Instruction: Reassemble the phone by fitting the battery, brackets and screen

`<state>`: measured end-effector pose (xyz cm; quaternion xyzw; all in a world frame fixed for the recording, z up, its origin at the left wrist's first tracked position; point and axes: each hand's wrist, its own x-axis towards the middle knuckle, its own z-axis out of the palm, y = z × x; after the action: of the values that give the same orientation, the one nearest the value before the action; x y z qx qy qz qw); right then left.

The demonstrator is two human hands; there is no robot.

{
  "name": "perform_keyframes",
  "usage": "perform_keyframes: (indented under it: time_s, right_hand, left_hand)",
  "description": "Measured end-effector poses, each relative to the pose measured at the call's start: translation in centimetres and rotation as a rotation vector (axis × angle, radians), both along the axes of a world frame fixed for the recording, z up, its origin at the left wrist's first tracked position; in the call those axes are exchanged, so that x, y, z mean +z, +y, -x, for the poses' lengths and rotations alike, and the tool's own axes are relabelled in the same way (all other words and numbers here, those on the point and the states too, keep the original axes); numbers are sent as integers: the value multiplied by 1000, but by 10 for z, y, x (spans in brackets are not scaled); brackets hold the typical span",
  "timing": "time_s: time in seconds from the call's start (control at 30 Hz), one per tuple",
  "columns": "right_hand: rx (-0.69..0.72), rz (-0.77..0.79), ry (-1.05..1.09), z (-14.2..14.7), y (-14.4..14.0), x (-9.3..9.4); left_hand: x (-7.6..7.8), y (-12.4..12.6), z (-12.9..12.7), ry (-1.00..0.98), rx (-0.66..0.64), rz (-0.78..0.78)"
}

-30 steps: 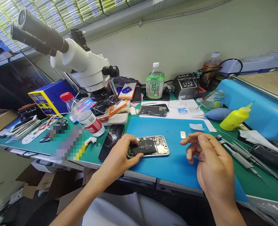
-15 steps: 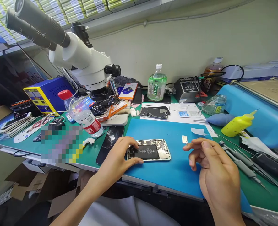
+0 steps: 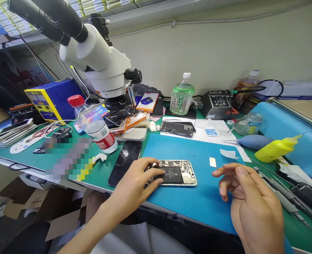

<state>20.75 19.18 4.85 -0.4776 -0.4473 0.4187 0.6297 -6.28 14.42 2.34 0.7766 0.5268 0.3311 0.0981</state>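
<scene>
An opened smartphone (image 3: 189, 177) lies flat on the blue mat, its black battery (image 3: 173, 174) and inner boards exposed. My left hand (image 3: 138, 178) is closed over the phone's left end, with the thumb at the near edge and fingers reaching across to the far side; that end is partly hidden. To the right, above the mat, my right hand (image 3: 253, 197) is held with loosely curled fingers apart from the thumb, and nothing shows in it. Beyond its fingertips lies a small pale metal plate (image 3: 213, 162). A dark phone screen (image 3: 126, 158) lies left of the mat.
A microscope (image 3: 103, 60) towers at the back left, with a red-capped bottle (image 3: 100, 135) below it. Another phone part (image 3: 176, 128) lies on white paper behind the mat (image 3: 177, 144). A yellow squeeze bottle (image 3: 274, 150) and several slim tools (image 3: 282, 194) lie at the right.
My left hand's fingers have shifted from the far edge to lie further over the battery. The view has shifted slightly; my right hand keeps much the same pose.
</scene>
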Motion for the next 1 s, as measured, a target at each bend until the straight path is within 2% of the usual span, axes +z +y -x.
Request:
perform_keyframes:
  time_s: [0.17,0.27,0.33,0.43,0.53,0.7,1.0]
  right_hand:
    - [-16,-21,-84,1,-4,-3]
    - [-26,-105,-335,3,-11,-7]
    - [37,-280,-588,7,-14,-7]
    - [216,-615,-898,20,-11,-3]
    - [308,-762,-1052,39,0,4]
    - [353,-769,-1125,60,14,8]
    - [413,-755,-1165,60,14,0]
  left_hand:
    - [5,-2,-2,49,10,-108]
    - [7,-5,-1,140,-14,-251]
    - [6,-8,0,192,-30,-342]
    - [3,-11,2,196,-29,-395]
    - [-1,-11,2,160,-16,-404]
    - [-6,-9,1,98,-3,-446]
    - [-9,-7,-1,83,33,-429]
